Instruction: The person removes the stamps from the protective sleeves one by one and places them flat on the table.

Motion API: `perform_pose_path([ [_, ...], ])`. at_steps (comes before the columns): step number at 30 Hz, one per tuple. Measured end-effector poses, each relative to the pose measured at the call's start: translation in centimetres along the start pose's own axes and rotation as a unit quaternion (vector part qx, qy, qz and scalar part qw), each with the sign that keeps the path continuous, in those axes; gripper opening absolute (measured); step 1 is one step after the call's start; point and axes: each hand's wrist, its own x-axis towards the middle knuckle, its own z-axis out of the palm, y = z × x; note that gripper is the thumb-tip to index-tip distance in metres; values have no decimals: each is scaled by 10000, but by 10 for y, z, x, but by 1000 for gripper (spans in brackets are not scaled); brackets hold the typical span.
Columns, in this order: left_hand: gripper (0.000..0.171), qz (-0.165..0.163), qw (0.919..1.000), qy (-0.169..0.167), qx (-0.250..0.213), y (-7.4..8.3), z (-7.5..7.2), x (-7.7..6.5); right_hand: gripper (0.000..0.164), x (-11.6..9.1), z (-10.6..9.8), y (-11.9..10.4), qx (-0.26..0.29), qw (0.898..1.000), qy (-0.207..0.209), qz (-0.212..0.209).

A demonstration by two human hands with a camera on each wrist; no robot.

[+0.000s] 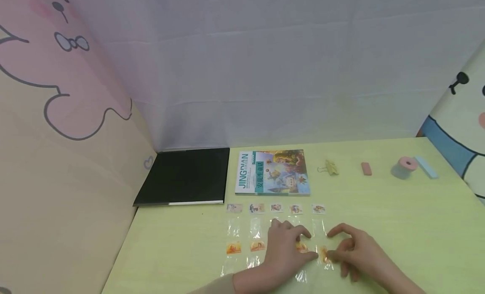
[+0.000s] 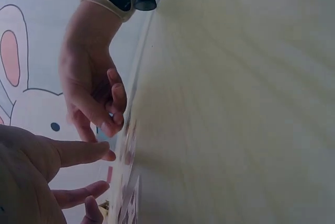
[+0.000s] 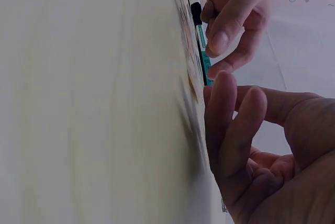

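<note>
On the table lie clear plastic sleeves in a row, each with a small orange picture card, such as the card at the left end (image 1: pixel 233 247). My left hand (image 1: pixel 284 247) lies over the middle of the row, covering part of it; its thumb and index finger are apart. Beside it, my right hand (image 1: pixel 354 249) touches the rightmost sleeve (image 1: pixel 319 227) near its orange card (image 1: pixel 324 255). In the left wrist view the right thumb and index fingertip stand apart. Above the sleeves runs a row of small picture cards, including the rightmost card (image 1: pixel 318 209).
Behind the cards lie a black flat folder (image 1: pixel 191 176) and an illustrated book (image 1: pixel 273 172). Toward the back right are a yellow clip (image 1: pixel 331 167), a pink eraser-like block (image 1: pixel 366 168), a pink-topped roll (image 1: pixel 403 167) and a light blue strip (image 1: pixel 426 167). Curtains border the table.
</note>
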Motion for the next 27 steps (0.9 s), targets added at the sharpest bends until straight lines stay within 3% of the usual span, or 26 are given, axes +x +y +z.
perform_pose_path([
  [4,35,48,9998,-21,210,5,5,0,56,-2,3,6,83,9999,-150,-11],
  [10,35,246,9986,76,465,6,10,0,53,-2,6,4,-285,9995,-11,-103],
  [15,29,353,9983,106,443,7,13,0,48,-3,10,0,-657,9976,120,-164],
  [27,24,534,9975,79,456,9,14,-1,40,-1,13,-3,-887,9957,279,0],
])
